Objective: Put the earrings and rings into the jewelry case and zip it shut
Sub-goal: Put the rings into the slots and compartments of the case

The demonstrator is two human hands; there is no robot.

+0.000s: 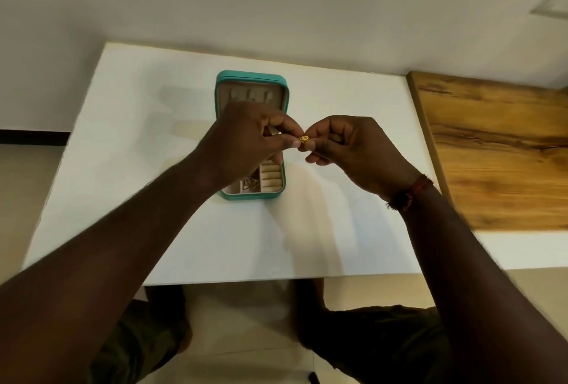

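A teal jewelry case [222, 82] lies open on the white table [129, 144], its beige lining and ring rolls showing. My left hand [246, 140] hovers over the case and hides its middle. My right hand [353, 150] is just right of the case. Between the fingertips of both hands sits a small gold earring [303, 139], pinched from each side above the table. A thin metallic piece [250, 183] lies in the case's near compartment.
A wooden board [498, 150] covers the table's right side. A pale wall rises behind the table. My knees and the floor show below the table's near edge.
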